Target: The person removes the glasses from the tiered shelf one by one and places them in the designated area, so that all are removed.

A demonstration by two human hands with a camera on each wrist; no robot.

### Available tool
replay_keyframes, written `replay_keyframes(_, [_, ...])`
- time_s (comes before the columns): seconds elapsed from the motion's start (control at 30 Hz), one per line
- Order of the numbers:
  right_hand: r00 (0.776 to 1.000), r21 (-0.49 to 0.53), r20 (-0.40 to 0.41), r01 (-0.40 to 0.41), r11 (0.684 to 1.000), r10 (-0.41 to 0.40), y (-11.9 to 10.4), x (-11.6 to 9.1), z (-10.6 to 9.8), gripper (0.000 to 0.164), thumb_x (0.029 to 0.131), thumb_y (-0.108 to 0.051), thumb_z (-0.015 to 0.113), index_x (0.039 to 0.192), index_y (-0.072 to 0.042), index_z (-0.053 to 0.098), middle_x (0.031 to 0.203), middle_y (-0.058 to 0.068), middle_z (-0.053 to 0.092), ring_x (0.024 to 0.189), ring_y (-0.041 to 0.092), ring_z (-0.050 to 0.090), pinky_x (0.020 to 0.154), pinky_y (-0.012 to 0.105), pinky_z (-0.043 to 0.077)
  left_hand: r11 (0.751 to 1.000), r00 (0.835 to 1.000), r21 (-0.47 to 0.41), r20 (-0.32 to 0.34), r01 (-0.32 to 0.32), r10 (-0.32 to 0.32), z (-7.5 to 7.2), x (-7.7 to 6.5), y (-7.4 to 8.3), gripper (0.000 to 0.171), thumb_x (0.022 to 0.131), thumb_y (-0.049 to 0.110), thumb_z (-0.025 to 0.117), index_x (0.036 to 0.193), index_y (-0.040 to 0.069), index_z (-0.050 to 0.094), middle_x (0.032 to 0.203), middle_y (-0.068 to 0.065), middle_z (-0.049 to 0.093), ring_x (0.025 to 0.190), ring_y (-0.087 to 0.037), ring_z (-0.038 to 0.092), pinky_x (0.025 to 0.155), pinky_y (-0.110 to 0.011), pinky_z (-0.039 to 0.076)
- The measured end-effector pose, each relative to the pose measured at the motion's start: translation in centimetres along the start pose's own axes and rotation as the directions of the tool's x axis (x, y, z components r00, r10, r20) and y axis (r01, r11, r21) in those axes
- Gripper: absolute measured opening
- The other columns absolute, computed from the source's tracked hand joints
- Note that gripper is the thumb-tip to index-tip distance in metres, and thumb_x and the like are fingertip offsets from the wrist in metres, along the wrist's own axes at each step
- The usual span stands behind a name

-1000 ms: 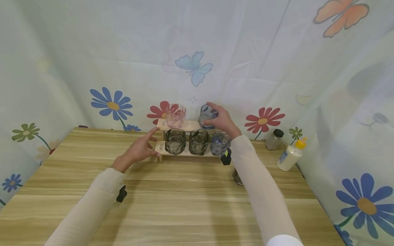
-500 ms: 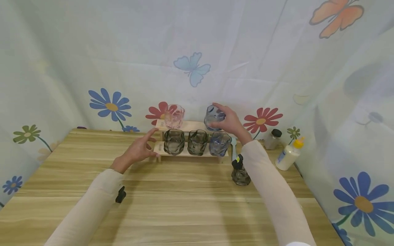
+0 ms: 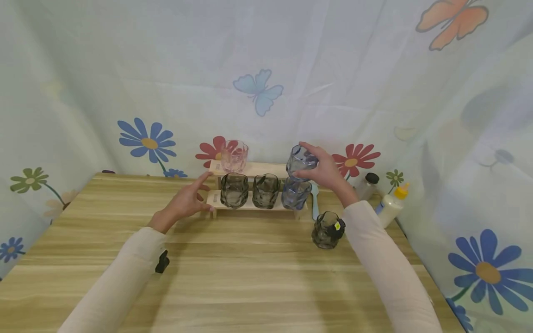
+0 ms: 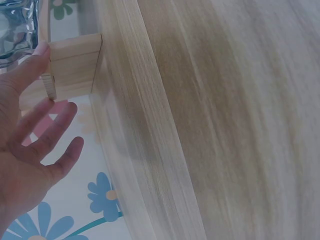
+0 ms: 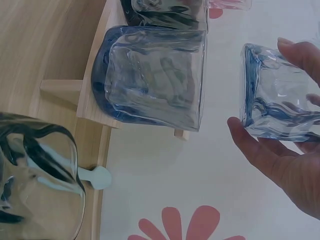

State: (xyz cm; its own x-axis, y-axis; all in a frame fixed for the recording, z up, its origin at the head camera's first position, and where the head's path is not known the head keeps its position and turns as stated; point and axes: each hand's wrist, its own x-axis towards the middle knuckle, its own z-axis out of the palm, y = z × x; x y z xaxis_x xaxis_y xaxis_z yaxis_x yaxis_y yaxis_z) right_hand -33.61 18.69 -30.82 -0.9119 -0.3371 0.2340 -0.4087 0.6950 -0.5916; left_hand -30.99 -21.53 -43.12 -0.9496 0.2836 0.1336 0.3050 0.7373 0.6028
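My right hand (image 3: 326,172) grips a blue glass tumbler (image 3: 299,162) between thumb and fingers, at the right end of the two-tier wooden rack (image 3: 266,169). In the right wrist view this tumbler (image 5: 277,100) stands apart from the blue tumbler (image 5: 155,75) on the lower shelf. My left hand (image 3: 183,203) rests its fingertips against the rack's left end, fingers spread; the left wrist view shows a fingertip at the shelf's edge (image 4: 75,62). A pink tumbler (image 3: 234,156) sits on the upper shelf. Two dark tumblers (image 3: 234,190) share the lower shelf with the blue one.
On the table right of the rack stands another dark tumbler (image 3: 325,231), partly behind the black wrist camera (image 3: 336,228). A pale blue spoon (image 3: 315,203) lies beside it. Farther right are a black-capped jar (image 3: 367,186) and a yellow-topped bottle (image 3: 391,206). A flowered curtain backs the table.
My right hand has carried the blue tumbler rightward along the upper shelf to its right end. The spoon and the dark tumbler on the table have come out from behind the sleeve. My left hand stays put.
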Motion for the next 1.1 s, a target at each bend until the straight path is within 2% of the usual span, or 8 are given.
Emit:
replay_keyframes(0.27, [1.000, -0.010, -0.016, -0.020, 1.000, 0.020, 0.4, -1.9, -1.1, 0.086, 0.082, -0.030, 0.083, 0.155, -0.030, 0.037, 0.160, 0.013, 0.037, 0.146, 0.040, 0.034, 0.110, 0.064, 0.036, 1.000, 1.000, 0.003, -0.001, -0.002, 0.002, -0.1, -0.1, 0.1, 0.107, 0.079, 0.020, 0.086, 0.160, 0.021, 0.016, 0.135, -0.026, 0.061, 0.097, -0.038, 0.070, 0.083, -0.054, 0.055])
replay_keyframes(0.43, [0.999, -0.007, -0.054, 0.007, 1.000, -0.007, 1.3, -3.4, -1.6, 0.086, 0.082, -0.025, 0.084, 0.155, -0.024, 0.039, 0.157, 0.016, 0.040, 0.144, 0.040, 0.037, 0.109, 0.063, 0.037, 1.000, 1.000, 0.007, -0.004, -0.008, 0.008, -0.1, 0.0, 0.2, 0.108, 0.079, 0.020, 0.086, 0.160, 0.022, 0.016, 0.135, -0.025, 0.061, 0.097, -0.037, 0.070, 0.083, -0.054, 0.055])
replay_keyframes(0.6, [0.998, 0.023, -0.060, 0.015, 1.000, -0.013, 2.2, -4.9, -2.0, 0.086, 0.082, -0.020, 0.083, 0.155, -0.019, 0.038, 0.159, 0.017, 0.037, 0.145, 0.041, 0.034, 0.110, 0.063, 0.035, 1.000, 1.000, 0.007, -0.003, -0.012, 0.012, 0.0, 0.1, 0.2, 0.108, 0.079, 0.020, 0.086, 0.160, 0.021, 0.016, 0.135, -0.025, 0.061, 0.096, -0.037, 0.070, 0.083, -0.053, 0.056])
replay_keyframes(0.9, [0.995, 0.030, -0.101, 0.000, 1.000, 0.003, 4.0, -7.5, -2.7, 0.086, 0.081, -0.019, 0.084, 0.154, -0.019, 0.039, 0.156, 0.019, 0.041, 0.144, 0.043, 0.035, 0.109, 0.067, 0.033, 1.000, 1.000, 0.003, -0.004, -0.011, 0.011, -0.1, 0.0, 0.1, 0.108, 0.079, 0.021, 0.087, 0.160, 0.022, 0.016, 0.135, -0.025, 0.061, 0.096, -0.037, 0.070, 0.082, -0.053, 0.056])
replay_keyframes(1.1, [0.990, 0.017, -0.130, -0.046, 0.999, 0.048, 5.2, -9.1, -2.9, 0.086, 0.080, -0.016, 0.084, 0.154, -0.016, 0.040, 0.154, 0.022, 0.042, 0.142, 0.046, 0.036, 0.107, 0.066, 0.037, 1.000, 1.000, -0.008, 0.000, -0.012, 0.012, -0.2, 0.0, 0.0, 0.108, 0.079, 0.020, 0.086, 0.160, 0.022, 0.016, 0.135, -0.025, 0.060, 0.096, -0.037, 0.070, 0.082, -0.053, 0.056])
